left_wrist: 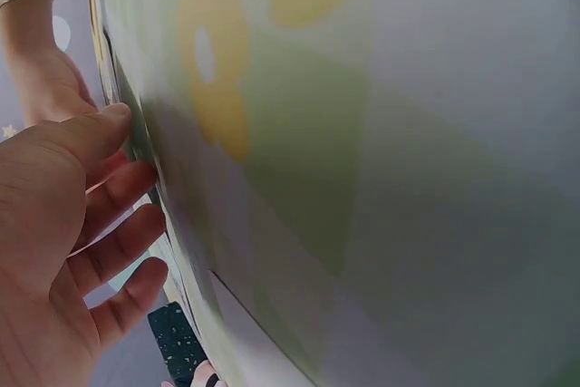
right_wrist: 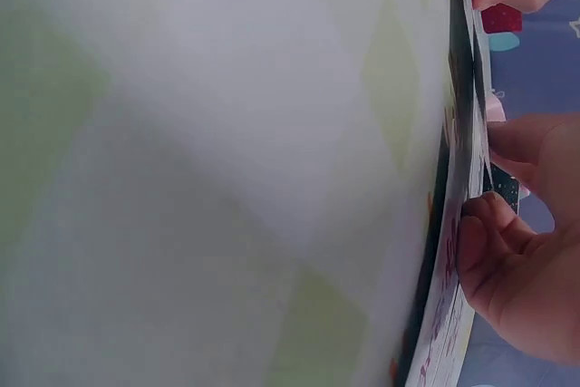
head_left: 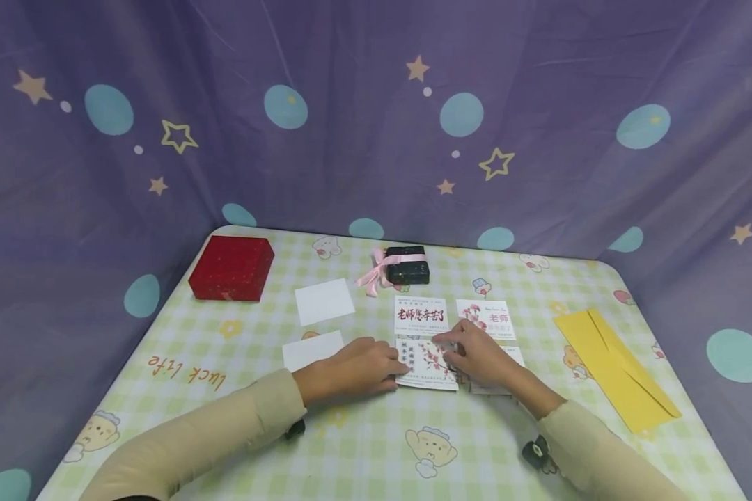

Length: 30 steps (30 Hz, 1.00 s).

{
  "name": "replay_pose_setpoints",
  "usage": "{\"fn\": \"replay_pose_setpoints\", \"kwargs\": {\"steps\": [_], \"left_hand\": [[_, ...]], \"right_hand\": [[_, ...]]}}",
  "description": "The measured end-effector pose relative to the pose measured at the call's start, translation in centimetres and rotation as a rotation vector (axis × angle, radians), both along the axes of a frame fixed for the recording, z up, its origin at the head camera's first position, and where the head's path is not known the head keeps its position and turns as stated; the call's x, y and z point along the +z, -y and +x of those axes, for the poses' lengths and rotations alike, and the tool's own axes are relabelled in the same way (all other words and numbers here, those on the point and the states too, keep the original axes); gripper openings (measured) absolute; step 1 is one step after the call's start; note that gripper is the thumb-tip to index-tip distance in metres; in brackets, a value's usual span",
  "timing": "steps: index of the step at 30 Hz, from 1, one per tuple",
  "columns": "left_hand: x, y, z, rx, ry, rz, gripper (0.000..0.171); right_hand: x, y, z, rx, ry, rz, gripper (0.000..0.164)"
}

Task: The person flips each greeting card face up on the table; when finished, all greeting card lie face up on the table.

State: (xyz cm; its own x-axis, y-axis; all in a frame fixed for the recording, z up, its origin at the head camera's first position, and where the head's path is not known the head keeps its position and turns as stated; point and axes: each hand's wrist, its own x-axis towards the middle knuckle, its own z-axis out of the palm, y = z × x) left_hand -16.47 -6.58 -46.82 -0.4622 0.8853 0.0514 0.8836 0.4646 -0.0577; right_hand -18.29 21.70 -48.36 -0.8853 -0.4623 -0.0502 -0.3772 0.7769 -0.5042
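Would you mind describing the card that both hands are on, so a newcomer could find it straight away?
Start at the checked tablecloth and find the cluster of printed cards near its middle. The blossom card lies in the front row, with the left hand touching its left edge and the right hand at its right side. Unlike the card with large red characters just behind it, it shows a pink flowering branch.

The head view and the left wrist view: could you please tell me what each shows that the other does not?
Only the head view shows the red box, the yellow envelope, the blank cards and the blossom card both hands touch. Only the left wrist view shows the left hand's palm side, close against blurred tablecloth. Both show the left hand and the dark ribboned box.
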Motion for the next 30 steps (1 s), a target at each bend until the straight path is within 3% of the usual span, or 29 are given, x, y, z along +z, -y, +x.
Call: {"fn": "replay_pose_setpoints", "kwargs": {"steps": [13, 22, 30], "left_hand": [[0.20, -0.35, -0.05, 0.018, 0.021, -0.029, 0.029], [0.36, -0.39, -0.04, 0.024, 0.083, -0.030, 0.029], [0.21, -0.16, -0.09, 0.006, 0.074, -0.029, 0.029]], "right_hand": [[-0.42, 0.02, -0.22, 0.021, 0.003, 0.005, 0.036], [-0.40, 0.20, -0.12, 0.006, 0.004, 0.007, 0.034], [-0.08, 0.19, -0.05, 0.026, 0.014, 0.010, 0.036]]}}
